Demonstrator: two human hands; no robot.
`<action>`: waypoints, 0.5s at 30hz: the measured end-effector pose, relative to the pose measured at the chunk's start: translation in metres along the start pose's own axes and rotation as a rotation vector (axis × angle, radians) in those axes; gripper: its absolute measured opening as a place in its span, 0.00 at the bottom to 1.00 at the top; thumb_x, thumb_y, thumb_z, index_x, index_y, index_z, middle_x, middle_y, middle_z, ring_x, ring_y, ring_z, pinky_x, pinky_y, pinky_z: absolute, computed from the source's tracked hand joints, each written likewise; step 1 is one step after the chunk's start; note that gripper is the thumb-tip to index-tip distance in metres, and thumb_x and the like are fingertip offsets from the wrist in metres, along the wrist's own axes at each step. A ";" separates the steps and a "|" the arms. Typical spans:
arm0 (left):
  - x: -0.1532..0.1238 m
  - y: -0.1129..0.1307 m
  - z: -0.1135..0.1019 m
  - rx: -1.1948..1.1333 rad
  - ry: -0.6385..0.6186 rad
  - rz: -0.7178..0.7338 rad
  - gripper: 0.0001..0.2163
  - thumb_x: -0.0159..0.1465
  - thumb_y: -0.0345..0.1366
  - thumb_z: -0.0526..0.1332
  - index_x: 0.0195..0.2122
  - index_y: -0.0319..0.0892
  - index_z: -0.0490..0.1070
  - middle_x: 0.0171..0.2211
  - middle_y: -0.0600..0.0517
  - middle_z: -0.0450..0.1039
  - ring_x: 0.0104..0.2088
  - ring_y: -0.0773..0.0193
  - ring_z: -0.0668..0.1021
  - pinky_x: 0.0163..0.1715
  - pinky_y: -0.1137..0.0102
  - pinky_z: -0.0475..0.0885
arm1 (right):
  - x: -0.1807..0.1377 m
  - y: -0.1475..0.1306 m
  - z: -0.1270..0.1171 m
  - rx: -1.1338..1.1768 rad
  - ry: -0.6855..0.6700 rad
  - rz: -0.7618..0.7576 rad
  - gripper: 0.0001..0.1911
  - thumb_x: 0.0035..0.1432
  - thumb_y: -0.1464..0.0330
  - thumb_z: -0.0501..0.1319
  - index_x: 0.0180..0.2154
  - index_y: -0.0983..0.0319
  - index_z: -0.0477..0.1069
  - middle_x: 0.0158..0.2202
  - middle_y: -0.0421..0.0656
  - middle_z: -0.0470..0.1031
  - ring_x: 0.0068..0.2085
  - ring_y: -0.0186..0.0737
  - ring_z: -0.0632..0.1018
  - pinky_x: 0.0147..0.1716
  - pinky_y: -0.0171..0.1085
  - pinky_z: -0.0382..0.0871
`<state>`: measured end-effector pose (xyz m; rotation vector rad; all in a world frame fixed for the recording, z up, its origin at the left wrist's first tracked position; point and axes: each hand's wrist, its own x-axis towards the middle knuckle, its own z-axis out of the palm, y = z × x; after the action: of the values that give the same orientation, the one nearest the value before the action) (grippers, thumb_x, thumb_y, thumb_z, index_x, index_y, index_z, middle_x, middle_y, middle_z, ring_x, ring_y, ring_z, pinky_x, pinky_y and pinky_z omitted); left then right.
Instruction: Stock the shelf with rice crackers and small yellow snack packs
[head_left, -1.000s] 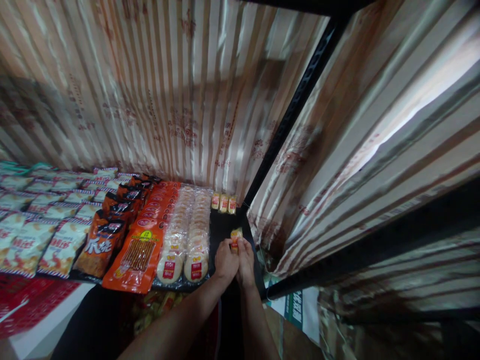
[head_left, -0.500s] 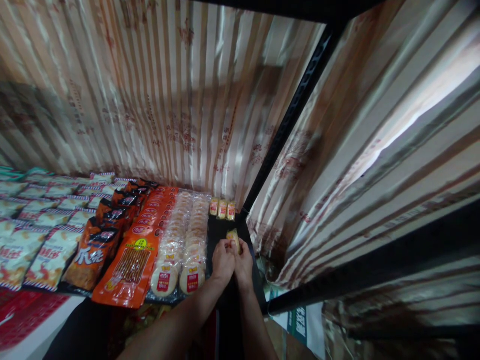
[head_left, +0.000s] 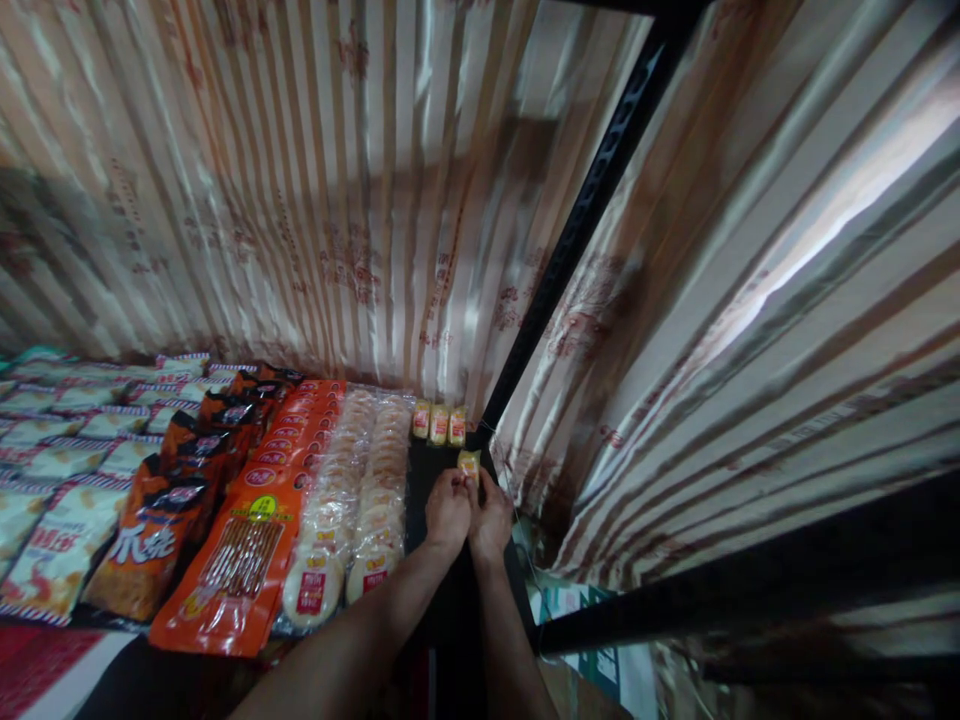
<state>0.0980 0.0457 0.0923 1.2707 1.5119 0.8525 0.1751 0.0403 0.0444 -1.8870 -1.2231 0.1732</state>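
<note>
A small yellow snack packet [head_left: 469,464] is pinched between the fingertips of my two hands, over the black shelf [head_left: 431,470]. My left hand [head_left: 450,510] is closed on its left side and lower end. On its right side my right hand [head_left: 490,515] is closed too. Behind them, three similar yellow packets [head_left: 439,425] stand in a row at the back of the shelf. Left of my hands are two rows of round crackers in clear wrappers [head_left: 382,500]. The lower end of the held packet is hidden by my fingers.
Orange bags of stick snacks [head_left: 232,560], black-and-orange bags [head_left: 142,540] and white snack bags [head_left: 67,540] fill the shelf's left side. A black metal post [head_left: 570,240] rises at the back right corner. Striped, patterned sheeting [head_left: 360,200] hangs behind.
The view has shifted slightly, and the goods at left appear lower and further left. Both hands still hold the packet, which now stands more upright with its front showing more.
</note>
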 end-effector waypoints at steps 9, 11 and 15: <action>0.018 0.008 0.011 -0.024 -0.047 0.056 0.13 0.62 0.28 0.50 0.43 0.41 0.71 0.47 0.49 0.74 0.47 0.65 0.75 0.51 0.73 0.66 | 0.021 0.004 0.009 0.201 0.015 0.083 0.31 0.54 0.55 0.47 0.50 0.67 0.70 0.46 0.55 0.76 0.46 0.51 0.76 0.45 0.44 0.67; 0.025 0.006 0.015 -0.062 -0.065 0.066 0.14 0.61 0.28 0.50 0.43 0.40 0.71 0.47 0.48 0.74 0.47 0.65 0.75 0.51 0.72 0.66 | 0.026 0.007 0.012 0.184 0.031 0.101 0.31 0.54 0.55 0.47 0.50 0.67 0.70 0.47 0.55 0.75 0.47 0.51 0.75 0.45 0.44 0.67; 0.041 0.000 0.024 -0.125 -0.093 0.091 0.14 0.61 0.27 0.50 0.42 0.41 0.72 0.46 0.50 0.75 0.48 0.66 0.75 0.50 0.74 0.66 | 0.035 0.010 0.019 0.172 0.050 0.113 0.31 0.54 0.55 0.47 0.52 0.66 0.68 0.48 0.54 0.75 0.48 0.49 0.75 0.46 0.43 0.66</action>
<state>0.1208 0.0845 0.0758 1.2772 1.3158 0.9193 0.1899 0.0775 0.0364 -1.8001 -1.0348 0.2820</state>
